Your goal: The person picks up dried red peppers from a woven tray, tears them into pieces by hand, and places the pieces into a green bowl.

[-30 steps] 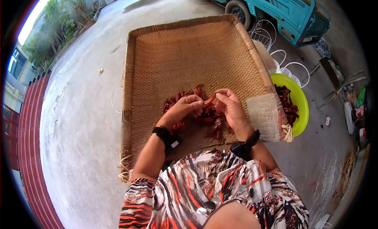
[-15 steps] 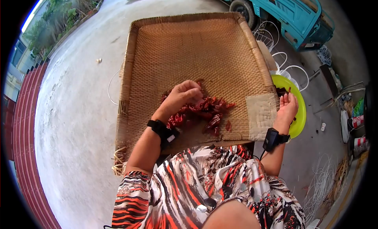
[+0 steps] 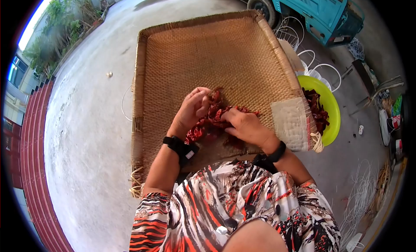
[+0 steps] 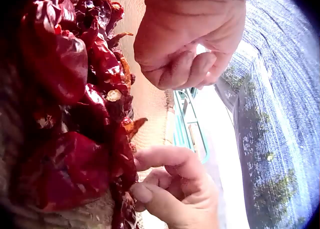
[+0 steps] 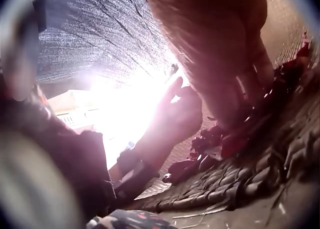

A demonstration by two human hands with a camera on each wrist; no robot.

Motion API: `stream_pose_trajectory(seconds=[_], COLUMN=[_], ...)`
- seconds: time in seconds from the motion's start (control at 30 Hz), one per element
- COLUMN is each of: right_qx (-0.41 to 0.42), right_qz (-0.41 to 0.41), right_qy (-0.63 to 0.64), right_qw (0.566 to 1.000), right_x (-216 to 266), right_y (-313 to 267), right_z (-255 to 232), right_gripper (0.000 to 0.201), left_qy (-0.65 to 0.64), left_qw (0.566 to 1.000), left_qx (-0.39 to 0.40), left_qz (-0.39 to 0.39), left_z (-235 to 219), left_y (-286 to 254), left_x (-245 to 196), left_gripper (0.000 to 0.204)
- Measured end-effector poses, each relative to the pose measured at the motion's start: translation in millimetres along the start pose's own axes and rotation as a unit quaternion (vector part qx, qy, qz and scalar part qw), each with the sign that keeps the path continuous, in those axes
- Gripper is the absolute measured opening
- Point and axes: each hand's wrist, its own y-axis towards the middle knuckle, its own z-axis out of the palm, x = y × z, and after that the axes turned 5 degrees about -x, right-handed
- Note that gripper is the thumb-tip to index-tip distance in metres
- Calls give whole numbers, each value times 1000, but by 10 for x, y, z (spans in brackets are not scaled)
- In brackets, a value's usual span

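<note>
Dried red peppers (image 3: pixel 215 115) (image 4: pixel 75 164) lie heaped in the lower middle of a woven tray (image 3: pixel 216 48). At the heap's left edge hangs the left hand (image 3: pixel 193 110) (image 4: pixel 187 44), its fingers curled in, with nothing visible in them. The right hand (image 3: pixel 249 127) (image 4: pixel 177 189) (image 5: pixel 215 49) reaches down onto the heap from the right; in the left wrist view its thumb and forefinger pinch at the edge of a pepper. Its fingertips are partly hidden among the peppers in the right wrist view.
A yellow-green basin (image 3: pixel 333 117) holding dark red peppers stands against the tray's right side. A cloth patch (image 3: pixel 291 124) covers the tray's lower right part. White wire handles (image 3: pixel 327 65) rise behind the basin, and a blue-green cart (image 3: pixel 312 18) stands beyond.
The right hand went from beside the left hand out to the basin, then came back to the heap. The left hand has shifted slightly left, away from the pepper that both hands held.
</note>
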Motion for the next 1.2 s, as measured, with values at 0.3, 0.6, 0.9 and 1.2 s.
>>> stream_pose_trajectory(seconds=[0.3, 0.6, 0.9, 1.2], right_qx=[-61, -118, -244, -597], right_qz=[116, 172, 198, 274], right_qy=[211, 498, 525, 418], right_qw=[969, 841, 791, 628], right_x=[-99, -102, -252, -1324], right_y=[36, 122, 11, -741], right_z=[4, 54, -134, -888], right_gripper=[23, 14, 15, 21], left_qy=[96, 238, 205, 313], left_qw=[994, 964, 977, 921], left_qx=[-23, 66, 35, -200], left_qz=[-39, -97, -46, 120], left_z=[28, 190, 164, -170], left_y=[23, -94, -91, 90], left_x=[66, -30, -31, 111], left_gripper=[16, 26, 14, 7])
